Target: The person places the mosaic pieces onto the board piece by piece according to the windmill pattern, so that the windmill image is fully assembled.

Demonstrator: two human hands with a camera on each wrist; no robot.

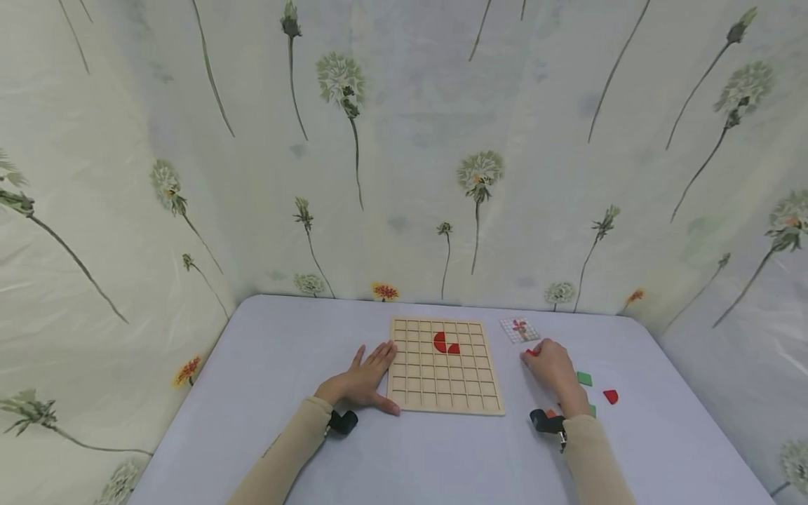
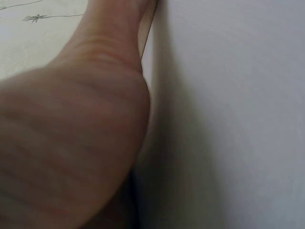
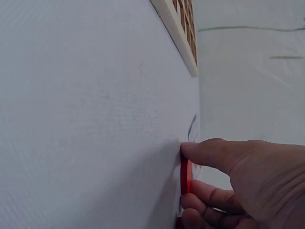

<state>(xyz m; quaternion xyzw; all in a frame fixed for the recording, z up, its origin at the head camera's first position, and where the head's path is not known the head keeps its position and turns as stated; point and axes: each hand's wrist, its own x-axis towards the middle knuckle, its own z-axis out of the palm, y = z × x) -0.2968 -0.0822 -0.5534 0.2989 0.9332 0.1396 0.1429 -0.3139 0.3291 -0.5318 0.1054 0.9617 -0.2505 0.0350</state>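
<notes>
A square wooden grid board [image 1: 442,402] lies on the table, with red curved pieces [image 1: 440,343] in its upper middle cells. My left hand [image 1: 358,384] rests at the board's left side, fingers spread and fingertips on its edge, thumb near the lower left corner. In the left wrist view the heel of that hand [image 2: 71,143] fills much of the picture. Right of the board, my right hand [image 1: 552,368] pinches a red piece [image 3: 185,175] between thumb and fingers, close to the tabletop. A small patterned card [image 1: 520,329] lies just beyond that hand.
Around the right forearm lie a green square [image 1: 584,379], a red rounded piece [image 1: 610,396] and other pieces partly hidden by the wrist. The white table [image 1: 416,463] meets a flower-printed curtain [image 1: 404,140] at the back and sides.
</notes>
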